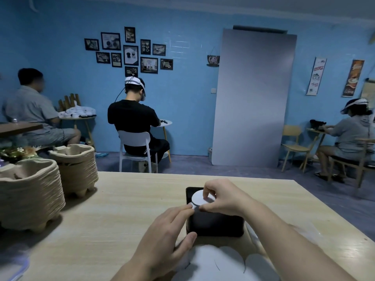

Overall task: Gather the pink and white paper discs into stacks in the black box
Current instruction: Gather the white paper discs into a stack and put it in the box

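A black box (215,224) stands on the wooden table in front of me. My right hand (221,196) hovers over its far end and pinches a white paper disc (199,198) by the edge, held roughly flat above the box. My left hand (168,238) rests against the box's left side, its fingertips touching the near edge of that disc and its thumb on the table. Several loose white discs (221,262) lie overlapping on the table nearest to me. The inside of the box is hidden by my hands.
Two tall stacks of brown pulp cup carriers (30,193) (77,169) stand on the table's left. The table's far edge (194,175) runs just behind the box. Three other people sit at small tables farther back in the blue room.
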The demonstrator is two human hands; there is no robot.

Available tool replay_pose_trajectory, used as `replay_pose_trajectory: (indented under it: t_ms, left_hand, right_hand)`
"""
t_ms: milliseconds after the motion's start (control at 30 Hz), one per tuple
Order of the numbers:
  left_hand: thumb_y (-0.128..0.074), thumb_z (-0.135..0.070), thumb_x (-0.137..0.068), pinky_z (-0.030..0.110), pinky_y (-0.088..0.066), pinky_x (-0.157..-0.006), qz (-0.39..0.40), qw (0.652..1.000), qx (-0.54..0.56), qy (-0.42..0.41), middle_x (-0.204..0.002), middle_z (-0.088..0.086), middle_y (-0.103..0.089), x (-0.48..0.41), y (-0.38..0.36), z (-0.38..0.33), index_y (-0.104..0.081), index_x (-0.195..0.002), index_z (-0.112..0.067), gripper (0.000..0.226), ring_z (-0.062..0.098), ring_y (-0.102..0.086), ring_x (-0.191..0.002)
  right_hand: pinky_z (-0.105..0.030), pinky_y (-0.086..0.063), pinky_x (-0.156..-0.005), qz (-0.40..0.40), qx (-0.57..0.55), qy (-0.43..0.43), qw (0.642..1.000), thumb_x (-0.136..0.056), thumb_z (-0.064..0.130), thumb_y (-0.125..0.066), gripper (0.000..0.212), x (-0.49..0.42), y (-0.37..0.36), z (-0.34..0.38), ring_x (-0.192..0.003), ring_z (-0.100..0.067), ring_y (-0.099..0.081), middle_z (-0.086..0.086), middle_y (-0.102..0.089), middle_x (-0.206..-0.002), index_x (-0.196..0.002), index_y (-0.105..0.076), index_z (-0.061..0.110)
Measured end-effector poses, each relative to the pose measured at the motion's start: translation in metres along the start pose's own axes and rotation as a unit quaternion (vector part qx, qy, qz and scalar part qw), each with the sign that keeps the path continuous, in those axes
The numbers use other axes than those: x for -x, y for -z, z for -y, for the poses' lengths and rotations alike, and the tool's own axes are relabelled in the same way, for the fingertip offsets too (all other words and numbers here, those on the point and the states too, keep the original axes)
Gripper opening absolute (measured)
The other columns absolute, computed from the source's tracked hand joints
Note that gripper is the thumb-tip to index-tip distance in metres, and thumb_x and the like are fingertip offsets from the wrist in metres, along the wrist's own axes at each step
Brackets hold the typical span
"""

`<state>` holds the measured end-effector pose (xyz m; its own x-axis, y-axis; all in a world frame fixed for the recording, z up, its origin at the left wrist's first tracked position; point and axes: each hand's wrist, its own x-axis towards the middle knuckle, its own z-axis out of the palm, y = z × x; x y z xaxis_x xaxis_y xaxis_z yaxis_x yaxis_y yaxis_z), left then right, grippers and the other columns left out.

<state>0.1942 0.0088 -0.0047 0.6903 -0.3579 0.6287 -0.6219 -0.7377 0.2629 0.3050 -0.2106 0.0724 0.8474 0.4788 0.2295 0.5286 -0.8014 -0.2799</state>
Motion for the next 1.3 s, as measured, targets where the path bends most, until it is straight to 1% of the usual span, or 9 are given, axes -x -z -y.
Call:
replay_pose_trajectory:
  t_ms: [233,333,467,633,767,933,1033,1167,1300]
  left_hand:
    - [-0.056,-0.045,-0.097,0.024,-0.043,-0.105,-0.011,1.0,-0.004,-0.018,-0.147,-0.014,-0.051,-0.001,-0.004,0.005,-0.055,-0.139,-0.023,0.048,0.004,-0.048,-0.133]
    - [-0.059,-0.044,-0.096,0.026,-0.045,-0.103,-0.016,1.0,-0.008,-0.024,-0.146,-0.012,-0.053,-0.001,-0.005,0.006,-0.056,-0.138,-0.023,0.047,0.006,-0.051,-0.131]
    - [-0.058,-0.044,-0.096,0.028,-0.047,-0.103,-0.02,0.999,-0.004,-0.027,-0.146,-0.011,-0.053,0.0,-0.005,0.007,-0.057,-0.137,-0.023,0.047,0.007,-0.051,-0.131]
    - [-0.05,-0.05,-0.099,0.025,-0.04,-0.109,-0.01,1.0,0.002,-0.009,-0.152,-0.018,-0.044,0.001,-0.002,0.004,-0.053,-0.142,-0.026,0.049,0.001,-0.042,-0.137]
    - [-0.049,-0.048,-0.099,0.021,-0.035,-0.112,-0.01,1.0,0.01,-0.007,-0.154,-0.019,-0.04,0.001,0.001,0.001,-0.051,-0.143,-0.027,0.048,-0.002,-0.036,-0.14]
    - [-0.063,-0.03,-0.093,0.027,-0.05,-0.093,-0.052,0.998,0.004,-0.032,-0.126,-0.008,-0.061,0.0,0.004,-0.009,-0.066,-0.12,-0.017,0.031,0.011,-0.059,-0.115]
    - [-0.06,-0.029,-0.092,0.03,-0.052,-0.078,-0.033,0.999,-0.005,-0.038,-0.108,-0.012,-0.062,0.004,0.005,-0.012,-0.065,-0.111,-0.021,0.021,0.011,-0.061,-0.097]
    - [-0.053,-0.035,-0.093,0.026,-0.051,-0.077,0.018,0.999,0.031,0.006,-0.098,-0.023,-0.06,0.016,0.011,-0.008,-0.061,-0.108,-0.032,0.018,-0.002,-0.056,-0.094]
    - [-0.061,-0.024,-0.092,0.025,-0.051,-0.072,0.06,0.997,0.04,0.035,-0.091,-0.023,-0.06,0.023,0.018,0.004,-0.062,-0.094,-0.034,0.01,0.002,-0.058,-0.088]
  right_hand:
    - [-0.035,-0.054,-0.075,0.008,0.028,0.026,0.999,-0.065,0.064,-0.073,0.042,-0.006,-0.004,0.003,-0.082,-0.007,-0.052,0.014,-0.052,-0.089,-0.086,-0.061,0.029]
    - [-0.028,-0.05,-0.074,0.017,0.014,0.045,0.999,-0.072,0.052,-0.082,0.035,-0.009,-0.007,0.004,-0.08,-0.004,-0.05,0.013,-0.048,-0.095,-0.086,-0.063,0.027]
    - [-0.023,-0.046,-0.071,0.021,0.01,0.059,0.998,-0.074,0.051,-0.083,0.032,-0.01,-0.008,0.003,-0.083,-0.007,-0.052,0.012,-0.052,-0.094,-0.084,-0.061,0.03]
    - [-0.038,-0.054,-0.079,-0.024,-0.057,0.053,0.997,-0.074,0.043,-0.084,0.026,-0.002,-0.007,0.001,-0.085,-0.01,-0.058,0.01,-0.063,-0.089,-0.085,-0.066,0.028]
    - [-0.045,-0.054,-0.074,-0.093,-0.155,0.065,0.981,-0.078,0.03,-0.083,0.017,0.015,-0.001,-0.001,-0.076,-0.018,-0.062,0.001,-0.068,-0.084,-0.08,-0.067,0.025]
    - [-0.045,-0.057,-0.07,-0.147,-0.228,0.071,0.96,-0.083,0.015,-0.077,0.013,0.05,0.008,0.007,-0.072,-0.022,-0.069,0.001,-0.07,-0.08,-0.076,-0.067,0.021]
    - [-0.043,-0.057,-0.074,-0.141,-0.224,0.085,0.961,-0.086,0.013,-0.075,0.013,0.081,0.006,0.008,-0.08,-0.018,-0.068,0.004,-0.07,-0.084,-0.076,-0.068,0.018]
    - [-0.035,-0.053,-0.069,-0.113,-0.149,0.104,0.977,-0.088,0.024,-0.073,0.011,0.117,-0.007,0.005,-0.077,-0.013,-0.063,0.006,-0.067,-0.082,-0.079,-0.067,0.021]
    - [-0.03,-0.052,-0.072,-0.066,-0.112,0.125,0.984,-0.089,0.029,-0.069,0.009,0.132,-0.027,0.011,-0.079,-0.008,-0.061,0.006,-0.066,-0.085,-0.083,-0.069,0.021]
